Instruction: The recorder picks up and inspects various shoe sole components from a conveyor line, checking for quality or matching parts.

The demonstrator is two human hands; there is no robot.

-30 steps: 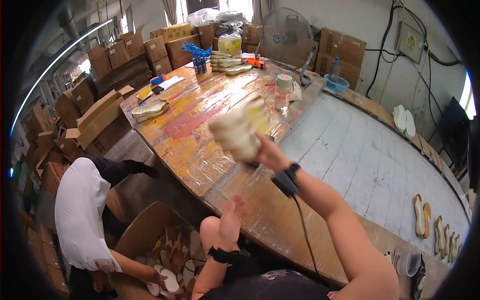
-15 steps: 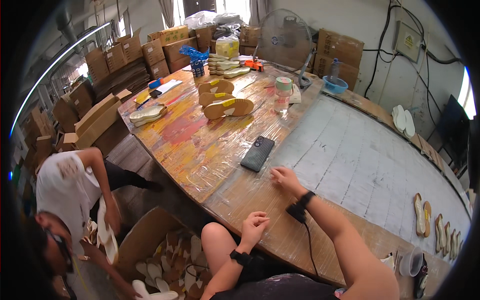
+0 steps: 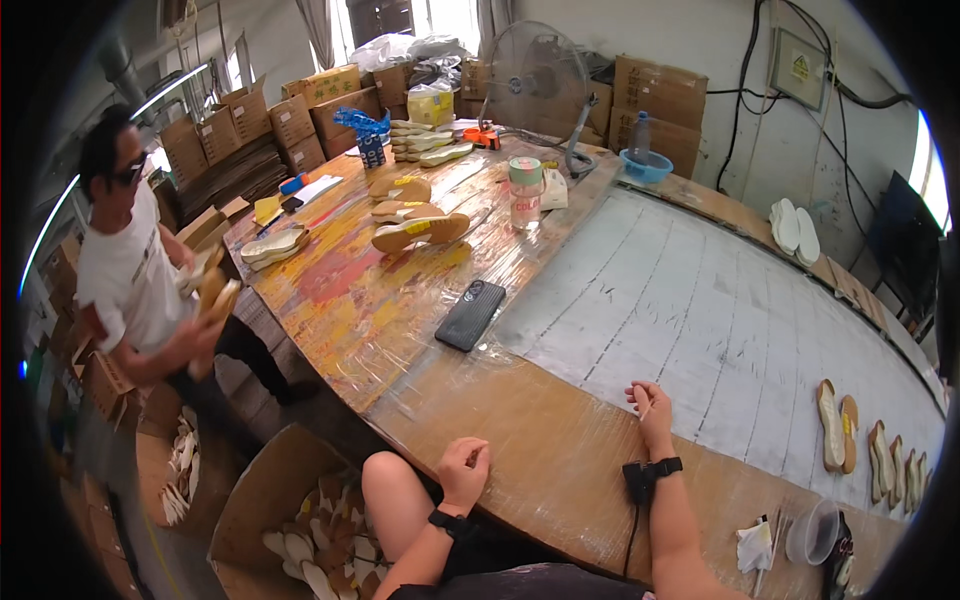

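Observation:
My left hand (image 3: 465,472) is loosely closed at the near edge of the table, with nothing visible in it. My right hand (image 3: 650,412) hovers at the border between the brown tabletop (image 3: 540,425) and the white lined sheet (image 3: 640,300). Its fingers are bent together, and a small pale streak shows at them that I cannot make out. A dark ribbed phone (image 3: 470,314) lies beyond my hands, touched by neither. Both wrists wear black bands, and a cable hangs from the box on the right one.
Shoe soles stand or lie on the table (image 3: 422,232), at the right edge (image 3: 833,430) and in a carton (image 3: 250,500) by my knee. A bottle (image 3: 525,195), a fan (image 3: 535,85) and a plastic cup (image 3: 812,532) stand around. At left, a co-worker (image 3: 140,270) holds soles.
My right hand has moved right, away from the phone. My left hand has shifted slightly left and down. The co-worker, bent over the carton before, now stands upright with soles in hand. The view has shifted.

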